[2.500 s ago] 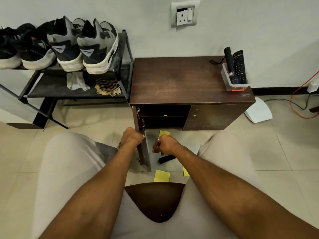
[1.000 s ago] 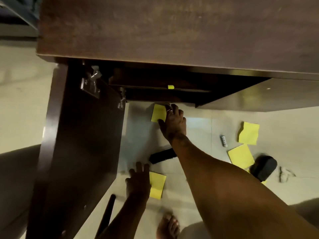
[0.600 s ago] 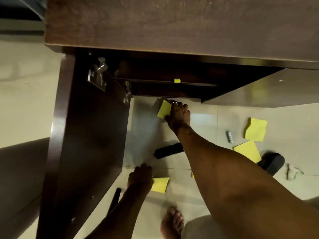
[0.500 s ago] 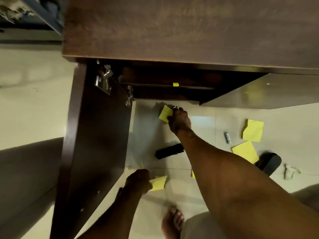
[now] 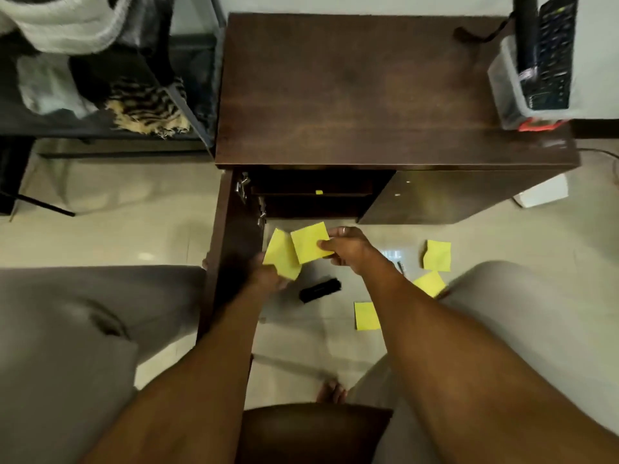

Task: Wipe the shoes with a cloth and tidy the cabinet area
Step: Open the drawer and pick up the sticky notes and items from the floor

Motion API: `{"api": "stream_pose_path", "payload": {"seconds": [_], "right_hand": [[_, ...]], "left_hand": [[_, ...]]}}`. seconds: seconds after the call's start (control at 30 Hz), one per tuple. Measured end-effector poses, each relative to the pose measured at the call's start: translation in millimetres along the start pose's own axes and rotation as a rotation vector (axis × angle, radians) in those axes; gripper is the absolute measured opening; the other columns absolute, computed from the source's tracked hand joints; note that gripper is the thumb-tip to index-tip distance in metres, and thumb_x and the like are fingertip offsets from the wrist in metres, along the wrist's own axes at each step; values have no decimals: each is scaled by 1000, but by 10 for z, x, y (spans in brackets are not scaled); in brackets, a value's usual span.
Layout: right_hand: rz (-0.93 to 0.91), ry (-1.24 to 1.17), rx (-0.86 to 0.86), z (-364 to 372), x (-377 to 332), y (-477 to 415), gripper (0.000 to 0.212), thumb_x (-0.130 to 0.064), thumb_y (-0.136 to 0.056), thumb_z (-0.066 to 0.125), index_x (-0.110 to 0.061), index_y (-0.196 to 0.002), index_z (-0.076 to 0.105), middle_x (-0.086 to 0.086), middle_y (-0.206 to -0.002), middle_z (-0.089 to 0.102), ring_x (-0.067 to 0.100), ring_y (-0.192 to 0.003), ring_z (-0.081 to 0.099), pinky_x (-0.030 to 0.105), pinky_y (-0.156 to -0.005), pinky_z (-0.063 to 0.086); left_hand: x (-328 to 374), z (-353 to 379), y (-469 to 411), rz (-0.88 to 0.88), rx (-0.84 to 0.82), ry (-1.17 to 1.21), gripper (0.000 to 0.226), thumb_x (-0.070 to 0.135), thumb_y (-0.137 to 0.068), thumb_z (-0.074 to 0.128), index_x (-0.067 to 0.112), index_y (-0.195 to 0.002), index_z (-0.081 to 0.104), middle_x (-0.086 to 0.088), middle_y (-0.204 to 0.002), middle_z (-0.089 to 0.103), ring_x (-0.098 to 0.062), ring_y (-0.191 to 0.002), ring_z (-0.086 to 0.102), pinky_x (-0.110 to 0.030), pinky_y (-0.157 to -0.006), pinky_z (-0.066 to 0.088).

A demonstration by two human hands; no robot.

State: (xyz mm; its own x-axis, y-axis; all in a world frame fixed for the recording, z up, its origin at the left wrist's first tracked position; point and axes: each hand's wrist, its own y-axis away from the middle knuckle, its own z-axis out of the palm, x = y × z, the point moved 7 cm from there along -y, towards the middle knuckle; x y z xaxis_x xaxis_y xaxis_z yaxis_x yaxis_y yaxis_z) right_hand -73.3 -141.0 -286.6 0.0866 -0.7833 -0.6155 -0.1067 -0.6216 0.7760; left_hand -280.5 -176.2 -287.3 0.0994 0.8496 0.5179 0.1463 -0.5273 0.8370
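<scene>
Tiled floor (image 5: 134, 236), open cabinet (image 5: 368, 88), left grip (image 5: 268, 276) now holds lifted yellow note (image 5: 281, 256), right grip (image 5: 348, 249) pinches second note (image 5: 310, 241).

A: Way into the cabinet opening (image 5: 318, 204)?
B: Narrow. Open door (image 5: 234, 256) walls the left, closed door (image 5: 452, 195) the right. Left hand (image 5: 268, 279) and right hand (image 5: 351, 251), each pinching a yellow note (image 5: 310, 242), sit just in front.
A: Floor?
B: Brush (image 5: 320, 290) centre, loose notes (image 5: 366, 316) right. Free tile (image 5: 134, 236) left of the open door.

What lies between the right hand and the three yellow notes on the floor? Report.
Nothing visible blocks it. The right hand, pinching one note, has bare floor toward the three loose notes; a small dark item lies beside its wrist, and the black brush sits further left.
</scene>
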Motion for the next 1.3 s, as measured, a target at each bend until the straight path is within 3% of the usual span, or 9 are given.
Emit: {"api": "stream_pose_path", "payload": {"seconds": [0.07,0.17,0.3,0.4,0.6,0.77,0.93,1.1,1.3], "right_hand": [[-3,-83,15,43,-50,167,24,-5,-86,80,-15,-88,59,9,-88,70,20,-65,66,27,-53,45],[-14,-141,50,100,-92,363,25,-7,-85,81,-17,-84,59,4,-80,68,18,-63,62,27,-53,44],[-17,-163,88,106,-147,486,25,-16,-83,84,-9,-103,69,9,-102,74,18,-78,65,28,-59,47],[1,-184,106,88,-150,508,36,-21,-83,84,-6,-112,69,7,-108,74,21,-91,68,31,-65,50],[4,-276,94,114,-149,471,22,-12,-86,81,-10,-102,66,8,-97,73,19,-76,68,28,-59,53],[18,-427,141,139,-80,307,37,-10,-87,79,-9,-121,64,10,-112,74,26,-95,74,28,-60,56],[3,-513,204,42,-172,80,22,0,-92,71,-3,-114,68,14,-103,74,20,-75,71,23,-52,57],[6,-514,240,-5,-230,-99,12,-1,-92,71,-9,-102,69,11,-98,73,17,-73,68,18,-46,51],[22,-480,269,6,-232,-228,20,-2,-92,73,-2,-112,70,14,-103,73,17,-72,68,19,-45,51]], "left_hand": [[145,114,185,13,-64,130,30,-3,-106,30,11,-124,49,-21,-113,62,-24,-76,62,-22,-51,57],[271,246,433,54,-173,208,35,-1,-106,34,9,-136,49,-21,-118,68,-26,-85,71,-30,-68,62],[430,323,665,50,-206,334,36,-8,-100,29,2,-124,54,-21,-96,70,-33,-85,71,-38,-75,62],[493,397,752,96,-283,383,38,-11,-92,27,4,-118,50,-20,-99,69,-34,-90,70,-40,-84,59],[470,430,509,178,-147,370,24,16,-103,57,6,-126,56,-15,-106,73,-27,-86,77,-32,-73,63],[504,487,266,150,-53,295,17,15,-105,53,8,-121,55,-14,-93,71,-19,-64,75,-26,-57,60],[677,601,-16,166,-42,193,14,19,-106,52,8,-113,57,-12,-83,71,-16,-54,70,-25,-50,57],[825,656,-229,151,-32,139,15,20,-104,57,6,-107,61,-12,-77,68,-18,-53,64,-24,-45,53],[893,685,-358,141,-61,114,8,18,-103,57,12,-99,57,-11,-83,64,-24,-62,65,-25,-46,57]]}}
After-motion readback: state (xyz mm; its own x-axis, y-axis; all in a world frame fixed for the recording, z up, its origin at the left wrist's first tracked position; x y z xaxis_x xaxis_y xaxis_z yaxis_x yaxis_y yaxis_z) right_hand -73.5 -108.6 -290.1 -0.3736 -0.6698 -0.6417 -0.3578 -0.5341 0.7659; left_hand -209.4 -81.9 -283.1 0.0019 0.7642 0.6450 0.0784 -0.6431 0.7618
